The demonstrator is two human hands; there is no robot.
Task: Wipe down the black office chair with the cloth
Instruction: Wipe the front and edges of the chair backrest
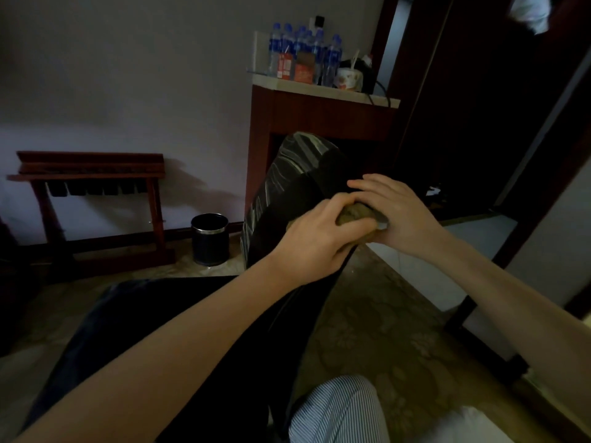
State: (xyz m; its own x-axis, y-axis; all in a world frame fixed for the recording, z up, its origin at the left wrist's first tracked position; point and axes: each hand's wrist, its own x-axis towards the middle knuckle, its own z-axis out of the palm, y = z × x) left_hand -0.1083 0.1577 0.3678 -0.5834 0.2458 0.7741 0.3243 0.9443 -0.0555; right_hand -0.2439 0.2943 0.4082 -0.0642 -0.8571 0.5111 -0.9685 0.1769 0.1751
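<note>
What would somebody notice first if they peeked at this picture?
In the middle, the left hand grips a brownish cloth at the back of the black office chair, with the right hand lying against it. Behind them, water bottles crowd the top of a wooden cabinet, and a dark bin sits on the floor to the left.

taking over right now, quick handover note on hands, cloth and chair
Left hand: grips the bunched cloth, holding it against the side edge of the black office chair at its back.
Right hand: fingers fairly straight, laid over the cloth from the other side.
Done: the cloth is on the chair's back; how much is already wiped cannot be told.
Left: likely the rest of the back, then the seat.
</note>
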